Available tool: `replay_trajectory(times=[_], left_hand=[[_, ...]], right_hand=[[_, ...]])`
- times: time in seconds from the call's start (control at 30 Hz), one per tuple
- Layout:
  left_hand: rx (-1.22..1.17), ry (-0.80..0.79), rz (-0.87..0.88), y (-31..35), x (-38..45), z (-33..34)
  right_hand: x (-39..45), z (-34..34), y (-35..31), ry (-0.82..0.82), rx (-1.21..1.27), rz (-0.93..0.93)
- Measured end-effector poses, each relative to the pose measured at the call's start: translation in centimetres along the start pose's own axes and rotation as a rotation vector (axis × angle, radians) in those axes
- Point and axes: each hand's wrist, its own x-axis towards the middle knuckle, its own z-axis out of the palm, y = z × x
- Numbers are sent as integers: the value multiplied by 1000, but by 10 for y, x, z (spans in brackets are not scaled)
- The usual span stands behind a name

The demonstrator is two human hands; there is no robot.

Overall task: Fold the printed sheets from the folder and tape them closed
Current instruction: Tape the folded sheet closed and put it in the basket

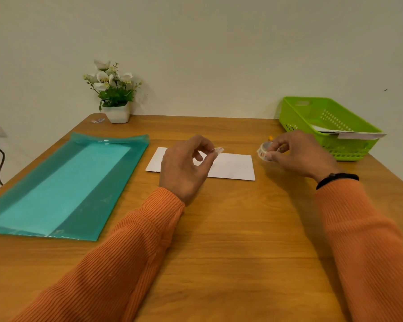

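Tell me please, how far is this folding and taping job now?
Done: one sheet lies folded on the table, and paper already sits in the green basket. In hand: left hand pinches a tape piece; right hand holds the tape roll. Left: taping this sheet shut. The folder still holds paper.

I am holding my left hand (184, 166) raised ahead of me, thumb and forefinger pinching a small piece of tape (218, 150). I am keeping my right hand (298, 154) level with it, well apart, fingers curling around a tape roll (264, 152).
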Motion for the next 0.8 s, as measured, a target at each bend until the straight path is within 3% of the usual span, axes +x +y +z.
replay_trajectory(times=[0.33, 0.47, 0.57, 0.67, 0.8], left_hand=[[-240, -43, -278, 7, 3, -1], [-384, -96, -404, 6, 4, -3], [-489, -148, -512, 10, 4, -3], [-659, -216, -660, 15, 5, -3], [-789, -290, -720, 18, 2, -4]], right_hand=[[0, -15, 14, -158, -103, 143], [0, -12, 4, -25, -76, 91], [-5, -5, -22, 165, 253, -8], [-16, 11, -49, 37, 622, -44], [-21, 29, -58, -99, 689, -33]])
